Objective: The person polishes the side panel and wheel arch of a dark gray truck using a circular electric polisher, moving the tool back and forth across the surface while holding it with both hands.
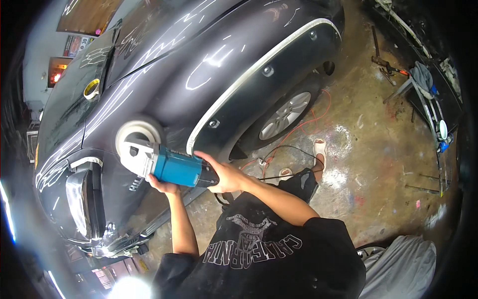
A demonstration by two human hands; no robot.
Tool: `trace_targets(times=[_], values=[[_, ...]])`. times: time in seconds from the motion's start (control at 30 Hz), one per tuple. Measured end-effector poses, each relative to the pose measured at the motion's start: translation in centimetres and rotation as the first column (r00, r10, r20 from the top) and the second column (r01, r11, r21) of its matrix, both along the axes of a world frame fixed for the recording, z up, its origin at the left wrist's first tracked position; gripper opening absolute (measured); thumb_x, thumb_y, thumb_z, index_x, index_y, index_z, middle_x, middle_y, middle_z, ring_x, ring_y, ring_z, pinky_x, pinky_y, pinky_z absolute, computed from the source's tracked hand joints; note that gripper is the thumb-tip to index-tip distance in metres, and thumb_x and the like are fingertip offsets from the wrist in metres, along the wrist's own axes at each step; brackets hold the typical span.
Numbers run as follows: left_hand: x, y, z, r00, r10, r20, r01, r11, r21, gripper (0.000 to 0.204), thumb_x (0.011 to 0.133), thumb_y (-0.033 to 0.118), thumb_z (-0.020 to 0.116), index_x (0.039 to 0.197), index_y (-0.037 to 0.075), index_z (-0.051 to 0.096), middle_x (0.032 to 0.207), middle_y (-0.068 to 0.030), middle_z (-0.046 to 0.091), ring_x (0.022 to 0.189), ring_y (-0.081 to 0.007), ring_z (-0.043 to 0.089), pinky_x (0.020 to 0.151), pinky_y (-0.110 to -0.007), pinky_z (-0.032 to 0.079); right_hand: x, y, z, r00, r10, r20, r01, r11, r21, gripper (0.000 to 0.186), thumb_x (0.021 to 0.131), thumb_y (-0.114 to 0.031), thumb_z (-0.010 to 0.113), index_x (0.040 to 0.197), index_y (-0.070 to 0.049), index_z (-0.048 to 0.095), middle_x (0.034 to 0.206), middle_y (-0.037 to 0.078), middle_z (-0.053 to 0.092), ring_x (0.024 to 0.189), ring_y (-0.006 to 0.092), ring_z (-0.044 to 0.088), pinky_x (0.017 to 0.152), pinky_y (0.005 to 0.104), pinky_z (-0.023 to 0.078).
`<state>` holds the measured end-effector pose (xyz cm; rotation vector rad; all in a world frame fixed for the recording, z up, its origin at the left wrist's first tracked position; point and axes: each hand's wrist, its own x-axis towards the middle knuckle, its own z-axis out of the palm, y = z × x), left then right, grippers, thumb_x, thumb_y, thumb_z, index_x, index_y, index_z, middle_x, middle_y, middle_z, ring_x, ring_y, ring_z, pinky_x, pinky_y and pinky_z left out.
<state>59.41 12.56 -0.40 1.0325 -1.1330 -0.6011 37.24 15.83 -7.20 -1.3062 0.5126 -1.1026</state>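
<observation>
A blue and grey power polisher (172, 167) with a round white pad (137, 132) is pressed against the dark car's front fender (199, 74). My right hand (224, 174) grips the polisher's rear body. Under its front part, near the grey head, my left hand (162, 187) holds it from below. White masking tape (249, 74) runs along the edge of the wheel arch trim. A headlight (79, 199) edged with tape sits to the lower left of the pad.
A front wheel (286, 114) stands to the right, with red and black cords (298, 134) on the stained concrete floor. A roll of tape (91, 88) rests on the windscreen. Stands and tools (423, 84) line the far right. A grey cover (403, 269) lies bottom right.
</observation>
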Motion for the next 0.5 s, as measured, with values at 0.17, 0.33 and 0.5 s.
trace_targets(times=[0.17, 0.33, 0.5], values=[[-5.5, -5.2, 1.4, 0.975, 0.059, 0.212, -0.065, 0.998, 0.024, 0.06, 0.096, 0.049, 0.04, 0.129, -0.001, 0.051, 0.12, -0.0139, 0.061, 0.107, -0.0237, 0.06, 0.095, -0.038, 0.048, -4.3, -1.9, 0.4, 0.99, -0.142, -0.026, 0.143, 0.985, 0.092, 0.104, 0.068, -0.009, 0.072, 0.154, -0.023, 0.015, 0.109, 0.027, 0.065, 0.1, 0.0439, 0.065, 0.084, 0.0467, 0.052], [-11.7, -8.5, 0.2, 0.975, -0.091, 0.202, 0.089, 0.996, 0.02, 0.061, 0.095, 0.045, 0.046, 0.135, -0.001, 0.047, 0.127, -0.0126, 0.058, 0.115, -0.0236, 0.056, 0.102, -0.038, 0.043, -9.4, -3.2, -0.7, 0.958, -0.276, 0.076, 0.273, 0.961, 0.04, 0.103, 0.071, -0.012, 0.074, 0.153, -0.019, 0.014, 0.12, 0.024, 0.062, 0.11, 0.0436, 0.061, 0.092, 0.0442, 0.05], [-11.8, -6.4, 0.0, 0.974, -0.06, 0.216, 0.059, 0.998, 0.008, 0.063, 0.095, 0.047, 0.044, 0.137, 0.0, 0.045, 0.129, -0.0145, 0.057, 0.116, -0.0263, 0.057, 0.101, -0.041, 0.044, -9.9, -3.5, -1.3, 0.969, -0.247, 0.016, 0.247, 0.969, 0.02, 0.104, 0.072, -0.016, 0.077, 0.154, -0.02, 0.014, 0.113, 0.025, 0.065, 0.104, 0.0451, 0.063, 0.089, 0.0467, 0.051]])
